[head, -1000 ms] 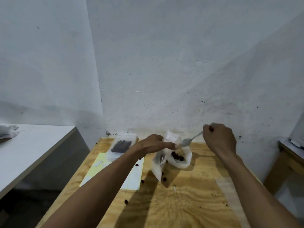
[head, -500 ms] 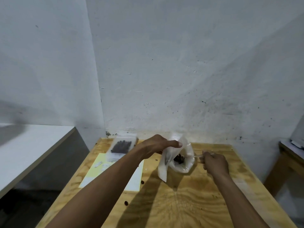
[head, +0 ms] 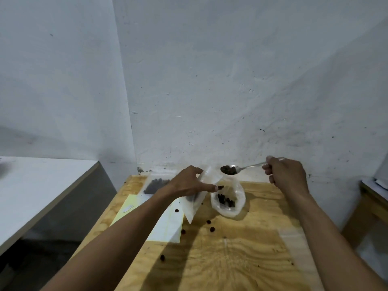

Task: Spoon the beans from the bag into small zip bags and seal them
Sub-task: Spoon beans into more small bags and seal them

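Plywood table [head: 241,259]: right hand [head: 286,175] lifts loaded spoon [head: 231,170] above bag [head: 228,198]

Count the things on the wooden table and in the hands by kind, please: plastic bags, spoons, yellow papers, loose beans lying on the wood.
Plastic bags: 3: bean bag, small zip bag in the left hand, filled zip bag
Spoons: 1: spoon in the right hand
Yellow papers: 1: yellow paper
Loose beans: 5
Total: 10

Head-worn view looks forward and down; table [head: 231,259] close below.
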Motion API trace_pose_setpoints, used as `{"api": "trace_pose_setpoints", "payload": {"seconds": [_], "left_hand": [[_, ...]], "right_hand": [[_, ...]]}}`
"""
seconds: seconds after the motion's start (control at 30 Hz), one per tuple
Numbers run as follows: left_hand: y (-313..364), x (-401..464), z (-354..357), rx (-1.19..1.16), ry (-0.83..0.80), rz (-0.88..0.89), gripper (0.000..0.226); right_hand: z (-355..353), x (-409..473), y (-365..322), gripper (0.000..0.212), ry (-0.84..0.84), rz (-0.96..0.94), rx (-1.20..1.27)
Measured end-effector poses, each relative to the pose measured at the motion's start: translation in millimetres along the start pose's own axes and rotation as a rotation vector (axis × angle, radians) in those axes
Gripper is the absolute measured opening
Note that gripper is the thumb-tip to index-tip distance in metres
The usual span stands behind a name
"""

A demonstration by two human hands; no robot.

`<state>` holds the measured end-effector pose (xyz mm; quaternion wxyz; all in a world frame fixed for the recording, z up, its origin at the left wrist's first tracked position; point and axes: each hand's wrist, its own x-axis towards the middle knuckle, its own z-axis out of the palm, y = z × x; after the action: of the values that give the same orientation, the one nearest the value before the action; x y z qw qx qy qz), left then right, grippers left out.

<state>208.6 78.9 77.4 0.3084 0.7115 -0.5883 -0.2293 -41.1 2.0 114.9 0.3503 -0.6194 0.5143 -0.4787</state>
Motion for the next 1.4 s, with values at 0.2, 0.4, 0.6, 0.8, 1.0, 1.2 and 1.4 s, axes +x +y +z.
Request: {"api": "trace_pose_setpoints", "payload": {"seconds": [0.2, 0.4, 0.6, 0.8, 1.0, 1.2, 1.4], "left_hand": [[6, 5, 12, -0.021, 0.008, 0.023, 0.051], [-5, 6, -2, -0.205, 0.103, -0.114, 0.065], [10, -2, -3, -0.358, 0.103, -0.133, 0.062], [21, 4, -4, -0.484, 0.160, -0.199, 0.065], [43, 3, 2, -0.574, 0.194, -0.232, 0.074], [37, 1, -8, -0.752, 0.264, -0.147, 0.052], [29, -3, -16, -0.738, 0.389, -0.050, 0.014]], "right_hand": [[11, -6, -25, 0.041, -0.034, -0.275, -0.214], [3, -5, 21, 0.048, 0.085, -0.152, -0.339], [22, -26, 56, 0.055, -0.155, 0.015, -0.369], [25, -44, 13, 0.073, -0.648, 0.253, -0.339], [49, -44, 2, 0.067, -0.746, 0.027, -0.163], [59, -42, 18, 0.028, -0.596, 0.147, 0.103], [52, -36, 15, 0.046, -0.625, 0.178, 0.191]]}}
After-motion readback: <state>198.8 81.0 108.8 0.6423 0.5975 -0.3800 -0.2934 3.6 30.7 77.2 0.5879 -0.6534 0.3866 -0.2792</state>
